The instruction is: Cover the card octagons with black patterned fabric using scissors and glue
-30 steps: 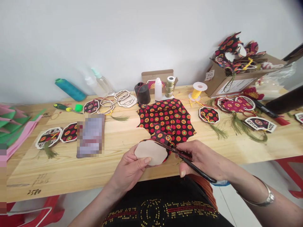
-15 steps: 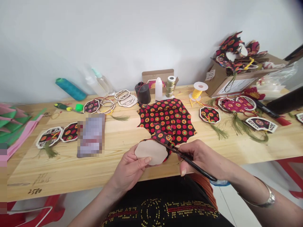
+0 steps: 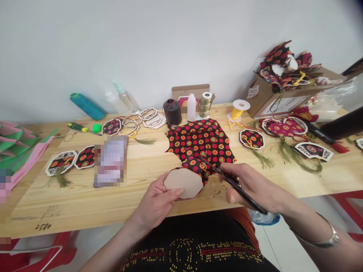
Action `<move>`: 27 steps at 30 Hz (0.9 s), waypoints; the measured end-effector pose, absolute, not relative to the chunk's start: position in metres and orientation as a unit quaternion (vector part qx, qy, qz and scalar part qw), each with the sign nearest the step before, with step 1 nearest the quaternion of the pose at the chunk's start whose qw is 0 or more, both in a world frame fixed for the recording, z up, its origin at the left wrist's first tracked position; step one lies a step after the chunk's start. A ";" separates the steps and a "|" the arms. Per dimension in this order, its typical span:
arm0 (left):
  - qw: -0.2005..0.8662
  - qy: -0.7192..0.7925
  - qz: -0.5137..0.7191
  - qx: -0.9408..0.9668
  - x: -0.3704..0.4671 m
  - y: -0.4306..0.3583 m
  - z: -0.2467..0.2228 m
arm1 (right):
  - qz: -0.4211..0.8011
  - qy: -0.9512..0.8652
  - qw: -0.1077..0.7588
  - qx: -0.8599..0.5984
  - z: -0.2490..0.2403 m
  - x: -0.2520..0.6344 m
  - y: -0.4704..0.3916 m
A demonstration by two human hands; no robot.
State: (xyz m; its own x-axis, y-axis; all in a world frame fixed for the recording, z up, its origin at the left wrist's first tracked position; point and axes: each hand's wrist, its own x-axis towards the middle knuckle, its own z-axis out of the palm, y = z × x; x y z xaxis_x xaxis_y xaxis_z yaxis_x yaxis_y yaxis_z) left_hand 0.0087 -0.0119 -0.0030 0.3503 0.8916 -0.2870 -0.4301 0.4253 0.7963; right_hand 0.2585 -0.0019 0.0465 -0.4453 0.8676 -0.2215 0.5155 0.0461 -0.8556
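My left hand [image 3: 159, 200] pinches a pale octagon-like card piece [image 3: 184, 183] near the table's front edge, thumb on its face. Patterned fabric shows along the card's rim. Black scissors [image 3: 234, 183] are in my right hand [image 3: 252, 185], fingers wrapped round the handles, blades pointing up and left over the cloth. Beyond the card lies a large black cloth [image 3: 198, 141] with red and yellow flower dots; whether it is joined to the card piece, I cannot tell. Small dark scraps [image 3: 217, 193] lie on the wood below the scissors.
Along the wall stand a teal thread cone [image 3: 87, 106], a black spool [image 3: 172, 112], a white bottle [image 3: 191, 108] and a yellow spool [image 3: 238, 110]. A full cardboard box [image 3: 266, 96] is at the back right. Tasselled ornaments [image 3: 252, 139] lie on both sides. A blurred flat item [image 3: 110, 161] lies left.
The scissors and my right hand have moved slightly right, away from the card's edge. The card stays in my left hand, and the view has shifted a little.
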 end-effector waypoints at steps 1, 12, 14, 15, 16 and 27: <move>0.759 0.370 0.432 0.315 0.009 -0.012 -0.003 | 0.478 -0.710 0.172 -0.488 0.047 0.258 -0.002; 0.761 0.350 0.391 0.382 0.010 -0.014 -0.002 | 0.423 -0.754 0.107 -0.490 0.049 0.247 -0.001; 0.758 0.354 0.386 0.389 0.010 -0.014 -0.002 | 0.428 -0.750 0.112 -0.492 0.050 0.248 -0.001; 0.756 0.356 0.384 0.392 0.010 -0.015 -0.002 | 0.432 -0.748 0.116 -0.491 0.050 0.248 -0.002; 0.755 0.358 0.382 0.394 0.010 -0.015 -0.003 | 0.436 -0.745 0.120 -0.490 0.049 0.248 -0.002; 0.752 0.351 0.376 0.413 0.006 -0.016 -0.008 | 0.447 -0.732 0.137 -0.495 0.048 0.250 -0.004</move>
State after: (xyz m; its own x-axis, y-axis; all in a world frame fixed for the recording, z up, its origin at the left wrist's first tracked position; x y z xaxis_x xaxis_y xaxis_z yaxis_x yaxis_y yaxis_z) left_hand 0.0059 -0.0160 -0.0077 0.4719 0.8544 -0.2175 -0.2756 0.3773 0.8841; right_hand 0.2500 -0.0040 0.0480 -0.4714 0.8482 -0.2416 0.6025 0.1096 -0.7906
